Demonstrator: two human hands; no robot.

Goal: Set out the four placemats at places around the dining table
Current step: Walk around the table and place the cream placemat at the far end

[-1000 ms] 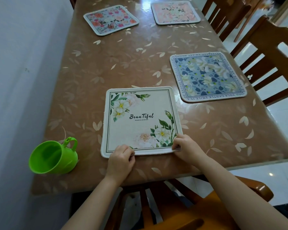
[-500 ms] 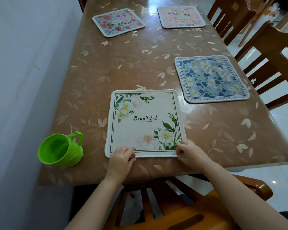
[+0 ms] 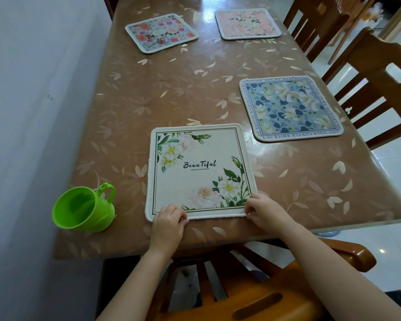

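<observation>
Head view: 4 mats lie flat on counter [image 3: 148,100], w/ 1 green cup [image 3: 83,209] near-left. White placemat [image 3: 195,170] is nearest. Left hand [image 3: 168,224] pinches its near-left corner & right hand [image 3: 265,210] its near-right, fingers curled on the edge. Blue placemat [image 3: 289,107] lies beyond on rt. Red-flower placemat [image 3: 161,33] & pink placemat [image 3: 247,24] at far end.

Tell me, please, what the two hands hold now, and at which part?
Both hold the white placemat by its near edge: the left hand at its near-left corner, the right hand at its near-right corner.
</observation>
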